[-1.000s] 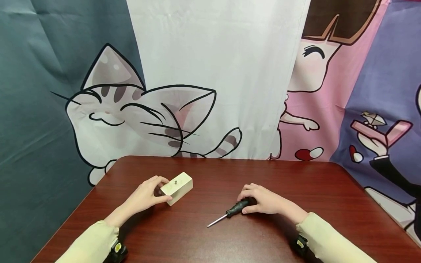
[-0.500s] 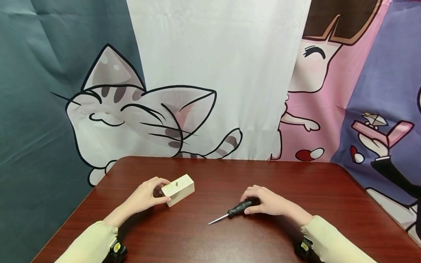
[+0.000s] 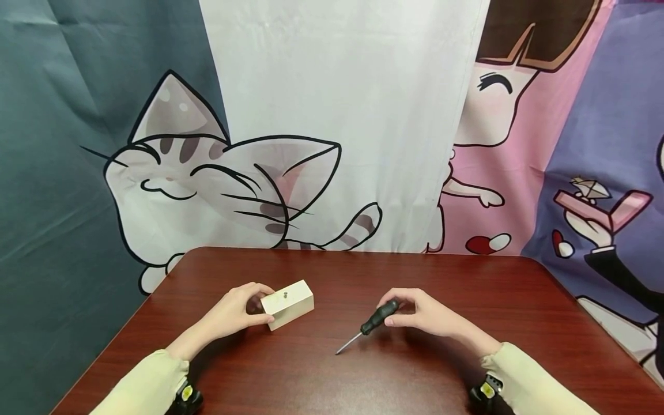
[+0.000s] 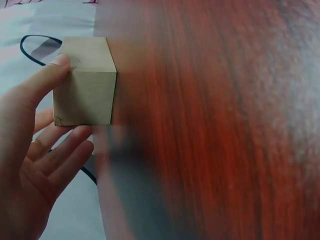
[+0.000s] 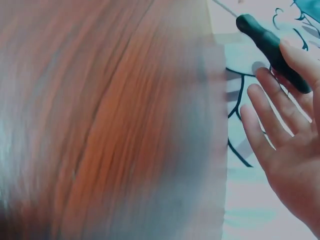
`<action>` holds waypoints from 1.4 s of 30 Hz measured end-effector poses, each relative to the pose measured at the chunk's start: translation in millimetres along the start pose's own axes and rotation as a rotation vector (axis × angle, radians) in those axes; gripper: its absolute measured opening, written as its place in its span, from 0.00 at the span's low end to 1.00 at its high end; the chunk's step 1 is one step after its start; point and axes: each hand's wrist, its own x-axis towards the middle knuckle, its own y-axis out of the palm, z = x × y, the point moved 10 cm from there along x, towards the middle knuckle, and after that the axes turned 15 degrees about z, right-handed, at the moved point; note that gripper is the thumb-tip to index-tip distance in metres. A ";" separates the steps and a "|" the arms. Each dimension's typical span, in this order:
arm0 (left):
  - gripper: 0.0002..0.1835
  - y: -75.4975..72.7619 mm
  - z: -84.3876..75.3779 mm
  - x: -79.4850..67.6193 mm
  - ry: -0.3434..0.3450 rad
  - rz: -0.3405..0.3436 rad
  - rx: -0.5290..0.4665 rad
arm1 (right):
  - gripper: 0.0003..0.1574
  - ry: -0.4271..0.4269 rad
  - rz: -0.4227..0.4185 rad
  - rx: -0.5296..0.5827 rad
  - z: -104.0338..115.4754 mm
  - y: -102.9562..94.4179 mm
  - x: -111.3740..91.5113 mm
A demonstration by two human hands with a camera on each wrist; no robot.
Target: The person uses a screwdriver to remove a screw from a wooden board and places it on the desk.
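Note:
In the head view, my left hand [image 3: 233,311] pinches the near-left end of a pale wooden block [image 3: 293,306], thumb on the near side. A small screw [image 3: 285,294] shows in the block's upper face. The left wrist view shows the block [image 4: 86,97] between thumb and fingers, end face toward the camera. To the right, my right hand [image 3: 422,311] holds a screwdriver [image 3: 380,317] by its dark handle, the metal shaft slanting down left toward the tabletop. In the right wrist view, the thumb and index finger pinch the handle [image 5: 272,50]; the other fingers are extended.
Both hands work over a reddish-brown wooden table [image 3: 337,271]. Behind its far edge hangs a printed cloth [image 3: 342,86] with a cartoon cat and figures. A dark wrist device [image 3: 185,397] sits under the left cuff, and another wrist device [image 3: 487,389] under the right.
The block has shifted slightly right and nearer with the left hand, turning a little. The screwdriver's handle has lifted, so it stands steeper, and its tip has moved slightly right.

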 end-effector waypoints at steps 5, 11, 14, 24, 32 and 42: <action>0.25 2.1 -8.1 1.6 0.025 0.000 0.042 | 0.14 0.016 -0.035 0.099 1.8 -1.5 0.8; 0.26 5.0 -12.2 5.0 0.041 0.004 0.040 | 0.19 0.021 -0.083 0.258 -1.9 -4.8 -0.3; 0.25 7.1 -13.8 6.8 0.056 0.015 0.036 | 0.19 0.017 -0.118 0.291 -2.1 -7.9 -2.1; 0.25 18.6 -29.5 7.9 0.142 0.061 -0.020 | 0.15 -0.062 -0.190 0.276 11.8 -14.5 -2.8; 0.25 25.5 -49.7 14.2 0.188 0.065 0.004 | 0.16 -0.093 -0.267 0.252 30.1 -23.8 -4.7; 0.24 29.0 -58.1 17.1 0.204 0.083 -0.014 | 0.18 -0.117 -0.332 0.226 48.4 -31.8 -4.3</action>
